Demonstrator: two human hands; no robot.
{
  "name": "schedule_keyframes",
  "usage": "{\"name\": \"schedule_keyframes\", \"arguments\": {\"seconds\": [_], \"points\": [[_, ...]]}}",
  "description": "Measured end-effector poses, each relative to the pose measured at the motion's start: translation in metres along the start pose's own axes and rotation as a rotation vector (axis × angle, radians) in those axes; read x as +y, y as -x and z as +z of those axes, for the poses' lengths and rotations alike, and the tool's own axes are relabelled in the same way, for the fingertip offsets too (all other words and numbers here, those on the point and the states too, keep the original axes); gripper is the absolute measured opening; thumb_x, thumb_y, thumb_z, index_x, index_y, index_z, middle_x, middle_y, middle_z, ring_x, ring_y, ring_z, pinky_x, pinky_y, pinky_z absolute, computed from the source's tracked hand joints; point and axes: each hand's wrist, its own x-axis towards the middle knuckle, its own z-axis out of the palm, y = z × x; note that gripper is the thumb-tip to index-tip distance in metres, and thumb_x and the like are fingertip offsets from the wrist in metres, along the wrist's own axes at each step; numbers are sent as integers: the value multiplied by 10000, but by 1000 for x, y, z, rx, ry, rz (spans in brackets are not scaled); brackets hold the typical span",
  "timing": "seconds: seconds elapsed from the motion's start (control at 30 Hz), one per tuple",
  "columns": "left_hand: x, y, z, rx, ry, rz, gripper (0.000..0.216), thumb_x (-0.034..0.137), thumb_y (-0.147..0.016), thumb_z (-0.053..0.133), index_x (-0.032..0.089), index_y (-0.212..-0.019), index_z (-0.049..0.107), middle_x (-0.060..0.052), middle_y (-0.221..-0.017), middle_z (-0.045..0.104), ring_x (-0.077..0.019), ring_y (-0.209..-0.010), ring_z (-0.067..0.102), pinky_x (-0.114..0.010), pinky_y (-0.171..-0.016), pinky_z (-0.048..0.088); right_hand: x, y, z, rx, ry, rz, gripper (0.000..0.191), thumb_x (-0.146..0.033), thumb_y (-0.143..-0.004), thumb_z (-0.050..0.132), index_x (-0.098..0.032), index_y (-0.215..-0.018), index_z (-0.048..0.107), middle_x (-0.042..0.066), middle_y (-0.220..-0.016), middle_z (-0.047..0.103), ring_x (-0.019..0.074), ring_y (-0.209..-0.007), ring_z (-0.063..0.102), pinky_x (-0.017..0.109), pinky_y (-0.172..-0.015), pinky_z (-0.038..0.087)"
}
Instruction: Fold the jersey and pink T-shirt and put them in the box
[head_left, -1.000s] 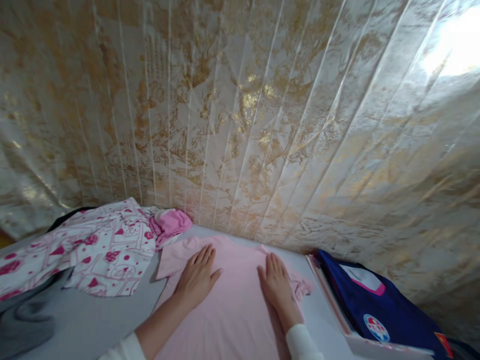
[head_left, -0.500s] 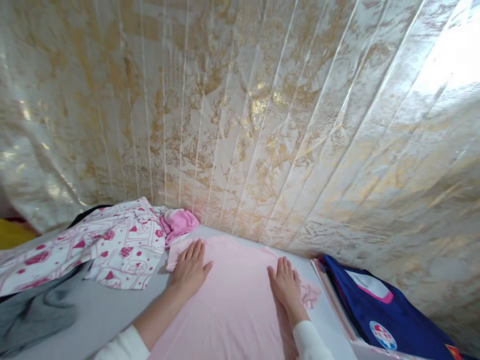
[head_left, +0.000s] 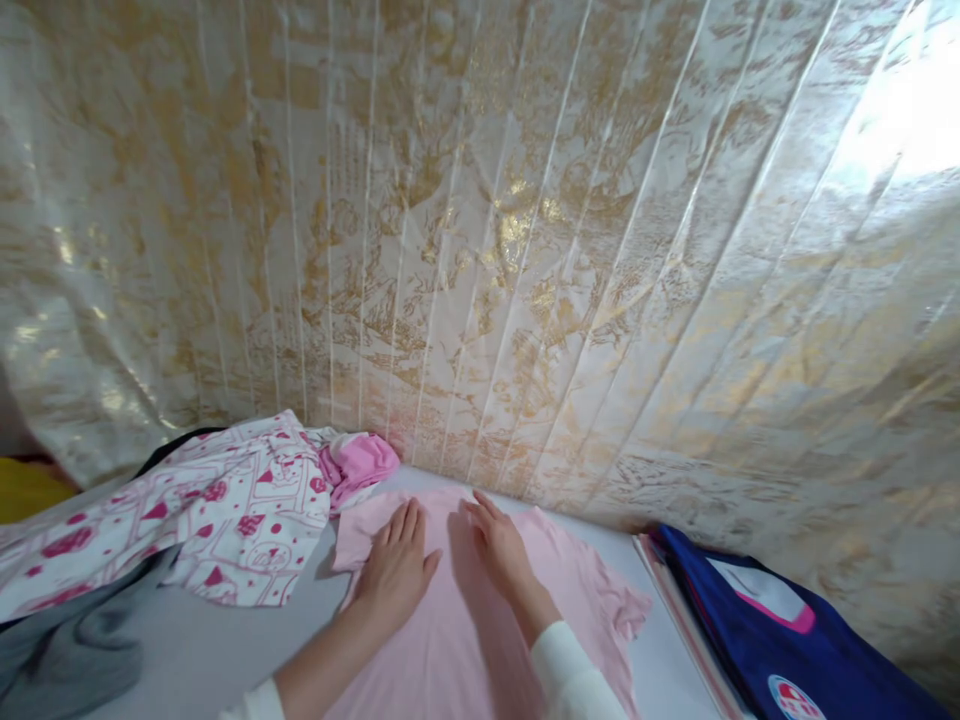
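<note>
A light pink T-shirt (head_left: 577, 590) lies spread flat on a grey-white surface (head_left: 202, 650), its collar end toward the wall. My left hand (head_left: 396, 570) rests flat on its upper left part, fingers stretched out and open. My right hand (head_left: 501, 548) lies flat near the shirt's collar at the middle, fingers extended and open. Both hands press on the cloth and hold nothing. White sleeves cover my forearms at the bottom edge.
A white garment with pink print (head_left: 217, 500) and a bright pink piece (head_left: 361, 460) lie heaped at the left over grey cloth (head_left: 67, 645). Folded navy clothing with a badge (head_left: 780, 640) sits at the right. A gold-patterned curtain (head_left: 525, 250) hangs right behind.
My right hand has slid left from the shirt's right shoulder to the collar area, close beside my left hand. The left hand has barely shifted.
</note>
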Motion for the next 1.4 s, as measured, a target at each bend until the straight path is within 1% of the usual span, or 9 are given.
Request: {"name": "schedule_keyframes", "arguments": {"seconds": [0.13, 0.23, 0.3, 0.5, 0.67, 0.9, 1.03, 1.23, 1.4], "points": [[-4, -4, -4, -41, 24, -3, 665, 388, -853, 487, 22, -1405, 429, -224, -1496, 338, -338, -1389, 325, -476, -1106, 308, -29, -54, 10, 21, -47, -56, 345, -102, -881, 453, -245, -1100, 676, 33, -1152, 675, 137, -1028, 641, 200, -855, 442], [-7, -9, -9, -110, 41, -24, 734, 416, -834, 517, 1, -1426, 391, -224, -1513, 292, -332, -1397, 310, -470, -1116, 293, -38, -79, 25, 6, -34, -45, 230, -174, -898, 494, -232, -953, 710, 37, -999, 690, 146, -815, 672, 210, -667, 440], [-9, -9, -10, -114, 39, -19, 740, 428, -849, 502, 10, -1444, 365, -208, -1527, 258, -320, -1414, 274, -471, -1122, 281, -38, -88, 36, 9, -18, -19, 213, -192, -909, 492, -217, -907, 704, 45, -982, 679, 144, -755, 659, 220, -615, 412], [-11, -4, -4, -63, 19, -35, 771, 531, -851, 516, 26, -1425, 411, -210, -1528, 264, -358, -1427, 216, -517, -1123, 246, -33, -91, 54, 69, 2, 47, 268, -170, -967, 375, -168, -997, 642, 84, -1019, 644, 170, -866, 614, 271, -746, 394], [-10, -5, -4, -59, -8, -50, 792, 545, -835, 523, 19, -1418, 419, -221, -1521, 285, -366, -1419, 239, -509, -1116, 244, -33, -84, 48, 73, -39, -118, 178, -304, -965, 476, -259, -987, 648, 10, -1070, 636, 177, -1054, 510, 302, -933, 310], [-10, -4, -2, -43, -29, -45, 776, 534, -840, 509, 5, -1403, 433, -233, -1512, 301, -359, -1419, 243, -505, -1117, 225, -34, -84, 49, 105, -45, -103, 165, -258, -945, 499, -210, -872, 640, 24, -960, 653, 205, -987, 495, 339, -909, 302], [-11, -5, -2, -46, -33, -45, 762, 553, -831, 524, 56, -1404, 453, -206, -1510, 326, -357, -1411, 265, -503, -1115, 226, -37, -86, 52, 122, -51, -50, 176, -226, -938, 480, -204, -866, 640, 42, -945, 663, 211, -966, 507, 338, -887, 321], [-14, -9, -15, -140, 1, -84, 752, 607, -836, 528, 164, -1437, 437, -170, -1523, 326, -379, -1408, 260, -534, -1100, 235, -35, -94, 55, 165, -102, 39, 203, -211, -923, 483, -177, -823, 657, 78, -898, 685, 232, -956, 553, 341, -874, 364], [-17, -7, -17, -149, 5, -82, 778, 634, -849, 486, 146, -1451, 412, -183, -1544, 260, -381, -1427, 200, -535, -1115, 221, -27, -82, 43, 236, -179, 69, 319, -161, -969, 324, -134, -1034, 634, 102, -1006, 688, 202, -963, 599, 314, -868, 411]]}}
